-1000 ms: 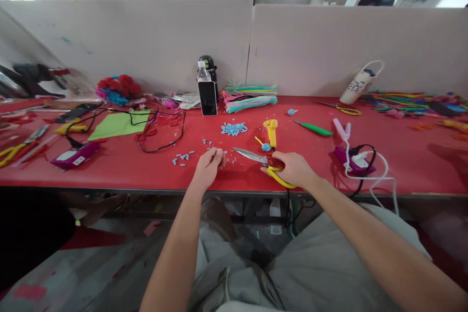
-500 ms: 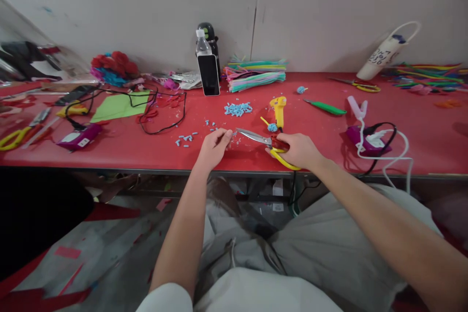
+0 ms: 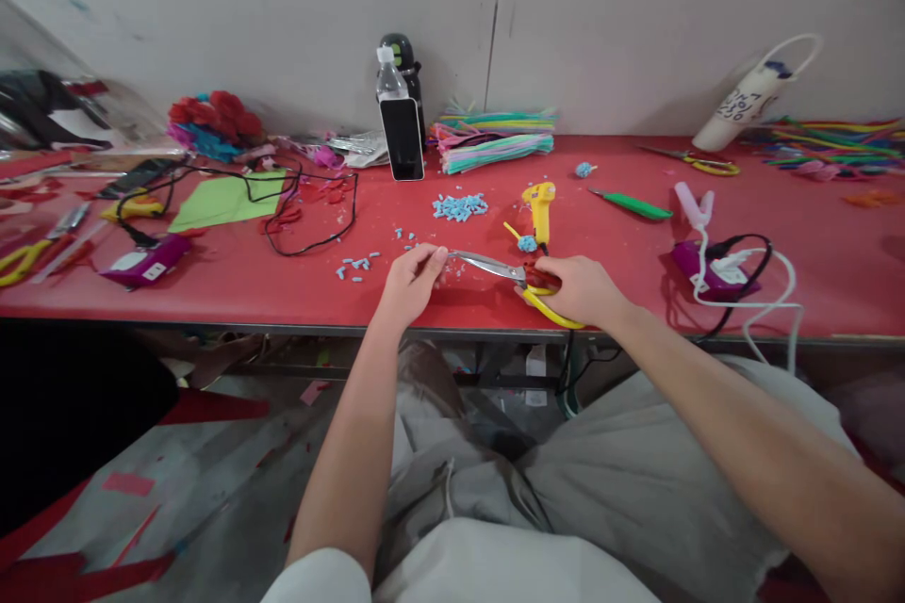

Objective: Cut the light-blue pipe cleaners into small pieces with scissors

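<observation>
At the near side of the long red table (image 3: 283,290), a seated person works with both hands held just over the front edge. The right hand (image 3: 580,290) is wrapped around the yellow and red handles of a pair of scissors (image 3: 505,269), whose blades point across toward the left hand (image 3: 414,278). That hand has its thumb and fingers drawn close together by the blade tips; from where I stand I cannot tell whether they close on anything, or whether the metal touches them. Just beyond lies a heap of short blue pieces (image 3: 459,206), with some loose blue bits (image 3: 357,264) scattered nearer the left hand. Behind the right hand is a yellow glue gun (image 3: 541,207), a blue ball (image 3: 527,243) close beside it, and a smaller blue ball (image 3: 584,170) sits farther back. To the right of the gun I see a green-handled tool (image 3: 636,204). A phone (image 3: 402,141) stands upright in front of a clear bottle (image 3: 391,80), near a bundle of coloured fuzzy stems (image 3: 495,141), while a pale green sheet (image 3: 219,204) lies over to the left under a black cable.
</observation>
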A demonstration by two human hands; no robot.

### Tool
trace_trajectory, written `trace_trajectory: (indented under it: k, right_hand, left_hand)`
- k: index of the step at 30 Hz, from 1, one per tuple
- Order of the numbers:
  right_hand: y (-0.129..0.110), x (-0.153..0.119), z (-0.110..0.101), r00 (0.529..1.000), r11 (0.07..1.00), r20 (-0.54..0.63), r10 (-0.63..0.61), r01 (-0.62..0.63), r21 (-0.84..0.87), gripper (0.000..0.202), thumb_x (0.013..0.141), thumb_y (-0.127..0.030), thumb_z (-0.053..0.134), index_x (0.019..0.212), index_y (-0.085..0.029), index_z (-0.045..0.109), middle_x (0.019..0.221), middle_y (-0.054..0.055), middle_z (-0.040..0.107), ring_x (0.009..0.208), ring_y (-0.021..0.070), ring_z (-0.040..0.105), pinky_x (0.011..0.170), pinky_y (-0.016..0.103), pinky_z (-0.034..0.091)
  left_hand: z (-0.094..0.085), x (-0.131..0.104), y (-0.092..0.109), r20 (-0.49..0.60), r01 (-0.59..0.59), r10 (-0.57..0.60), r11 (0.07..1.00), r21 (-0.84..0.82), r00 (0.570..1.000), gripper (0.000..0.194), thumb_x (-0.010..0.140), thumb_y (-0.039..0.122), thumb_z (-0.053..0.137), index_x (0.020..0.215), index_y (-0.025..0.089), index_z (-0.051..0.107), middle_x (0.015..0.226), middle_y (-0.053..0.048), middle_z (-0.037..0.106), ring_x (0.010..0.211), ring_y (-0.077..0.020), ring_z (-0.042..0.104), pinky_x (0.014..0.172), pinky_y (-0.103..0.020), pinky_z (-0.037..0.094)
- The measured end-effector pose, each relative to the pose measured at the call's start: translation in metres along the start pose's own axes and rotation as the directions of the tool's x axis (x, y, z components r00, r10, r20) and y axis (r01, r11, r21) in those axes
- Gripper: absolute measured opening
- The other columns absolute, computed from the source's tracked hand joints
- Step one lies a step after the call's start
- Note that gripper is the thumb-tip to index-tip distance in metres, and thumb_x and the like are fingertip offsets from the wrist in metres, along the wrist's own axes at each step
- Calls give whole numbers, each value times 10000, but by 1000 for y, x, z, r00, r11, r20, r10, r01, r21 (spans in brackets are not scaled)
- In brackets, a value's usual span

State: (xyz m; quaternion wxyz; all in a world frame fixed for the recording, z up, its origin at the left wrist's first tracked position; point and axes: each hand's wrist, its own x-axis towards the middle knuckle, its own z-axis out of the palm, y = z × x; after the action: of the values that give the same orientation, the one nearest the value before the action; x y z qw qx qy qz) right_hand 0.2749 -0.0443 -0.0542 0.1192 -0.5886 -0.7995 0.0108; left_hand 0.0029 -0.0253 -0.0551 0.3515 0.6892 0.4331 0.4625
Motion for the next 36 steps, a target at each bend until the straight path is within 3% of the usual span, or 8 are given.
trace_trajectory:
  k: [8, 12, 15, 21, 26, 36]
  right_hand:
    - [-2, 1, -1, 1000, 1000, 1, 18, -18, 12, 327, 762, -555, 526, 750, -237, 599, 648, 18, 618, 582, 163, 525, 519, 248, 230]
    - [-7, -2, -5, 997, 992, -34, 62, -58, 114, 385, 750, -605, 532, 692, -224, 524, 613, 3, 562, 539, 139, 458, 516, 242, 246]
    - [-13, -7, -11, 998, 965, -19, 66, -59, 255, 386, 758, -594, 541, 688, -219, 484, 597, -15, 522, 528, 120, 414, 514, 231, 268]
    - [-22, -17, -22, 993, 935, -17, 120, -107, 339, 401, 773, -585, 541, 662, -213, 440, 576, -28, 473, 525, 109, 364, 505, 227, 278]
    - [-25, -22, -26, 994, 945, 20, 108, -109, 310, 412, 752, -578, 572, 629, -218, 415, 547, -30, 448, 510, 111, 349, 486, 224, 263]
    - [-33, -24, -27, 996, 950, 10, 86, -85, 302, 380, 770, -558, 556, 634, -220, 447, 540, -21, 481, 493, 113, 344, 479, 224, 256]
  left_hand:
    - [-1, -1, -2, -1, 17, -17, 1000, -25, 1000, 341, 898, 452, 480, 720, 173, 560, 612, 12, 542, 576, -101, 509, 586, -224, 420]
    - [5, 0, 0, -159, 52, -71, 991, -122, 985, 350, 879, 476, 506, 730, 168, 578, 560, 20, 519, 517, -86, 480, 520, -208, 395]
    - [20, 3, 6, -297, 48, -151, 943, -329, 943, 377, 886, 503, 480, 725, 171, 551, 564, 26, 490, 482, -68, 436, 467, -196, 354]
    - [59, 8, 21, -363, -6, -253, 813, -582, 897, 375, 885, 517, 480, 723, 180, 511, 569, 37, 442, 476, -55, 402, 456, -185, 339]
    - [71, 2, 27, -399, -38, -268, 789, -613, 877, 355, 894, 478, 493, 724, 168, 523, 568, 39, 442, 488, -50, 398, 468, -179, 332]
    - [74, -5, 36, -379, -26, -236, 820, -572, 895, 361, 899, 478, 480, 701, 176, 487, 578, 35, 454, 498, -60, 410, 480, -188, 351]
